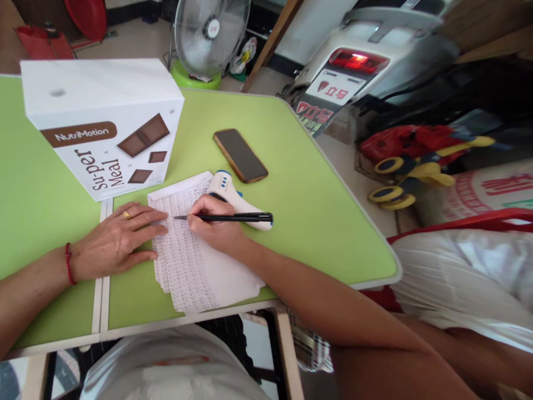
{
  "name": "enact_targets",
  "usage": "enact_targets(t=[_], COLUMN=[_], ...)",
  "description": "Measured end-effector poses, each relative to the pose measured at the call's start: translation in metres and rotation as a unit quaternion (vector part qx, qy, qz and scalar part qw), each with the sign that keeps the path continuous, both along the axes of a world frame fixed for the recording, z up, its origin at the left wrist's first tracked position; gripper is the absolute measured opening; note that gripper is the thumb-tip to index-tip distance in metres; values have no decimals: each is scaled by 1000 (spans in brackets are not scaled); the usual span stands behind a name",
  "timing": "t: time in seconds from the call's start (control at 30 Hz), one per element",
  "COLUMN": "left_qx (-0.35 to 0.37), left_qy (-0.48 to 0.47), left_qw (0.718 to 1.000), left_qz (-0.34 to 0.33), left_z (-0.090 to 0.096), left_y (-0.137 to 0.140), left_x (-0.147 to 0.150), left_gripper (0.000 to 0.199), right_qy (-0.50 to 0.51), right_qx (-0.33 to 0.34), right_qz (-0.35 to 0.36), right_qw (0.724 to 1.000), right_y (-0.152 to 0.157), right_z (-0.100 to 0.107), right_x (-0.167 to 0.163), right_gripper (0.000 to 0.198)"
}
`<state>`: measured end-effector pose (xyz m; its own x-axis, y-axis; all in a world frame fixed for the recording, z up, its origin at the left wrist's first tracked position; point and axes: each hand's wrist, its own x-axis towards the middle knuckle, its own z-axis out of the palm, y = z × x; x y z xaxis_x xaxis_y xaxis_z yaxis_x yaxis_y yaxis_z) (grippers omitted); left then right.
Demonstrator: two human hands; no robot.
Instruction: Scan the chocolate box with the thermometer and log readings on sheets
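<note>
My right hand (219, 225) is closed round a black pen (250, 217), its tip at the sheets of paper (183, 266). Rows of small handwriting cover the left part of the top sheet; its lower right is blank. Flat beside it lies my left hand (120, 239), fingers spread, fingertips on the paper's left edge. It wears a gold ring and a red wrist cord. Behind my right hand is a white and blue handheld device like an infrared thermometer (225, 186), partly covered by the hand and pen. A dark phone in a brown case (241, 155) rests farther back.
A white NutriMotion box (104, 89) stands at the back left of the green table (316, 222). Beyond are a fan (212, 33) and a white scooter (375, 61). A person in white clothing (462, 278) sits close on the right.
</note>
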<state>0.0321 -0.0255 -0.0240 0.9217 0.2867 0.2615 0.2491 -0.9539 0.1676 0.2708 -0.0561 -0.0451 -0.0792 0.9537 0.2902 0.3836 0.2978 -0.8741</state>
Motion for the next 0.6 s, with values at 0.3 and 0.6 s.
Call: enact_targets(t=[0.3,0.6], left_qx=[1,-3], left_qy=[0,9], left_qw=[1000,1000], left_qz=[-3,1], left_z=[0,0], left_y=[2,2], left_x=[0,0], left_gripper=[40,41], right_qy=[1,-3], right_qx=[-3,-12], right_qz=[0,0], right_qw=[1000,1000], right_y=[0,-1], right_z=[0,2], right_x=[1,0], right_gripper=[8,8])
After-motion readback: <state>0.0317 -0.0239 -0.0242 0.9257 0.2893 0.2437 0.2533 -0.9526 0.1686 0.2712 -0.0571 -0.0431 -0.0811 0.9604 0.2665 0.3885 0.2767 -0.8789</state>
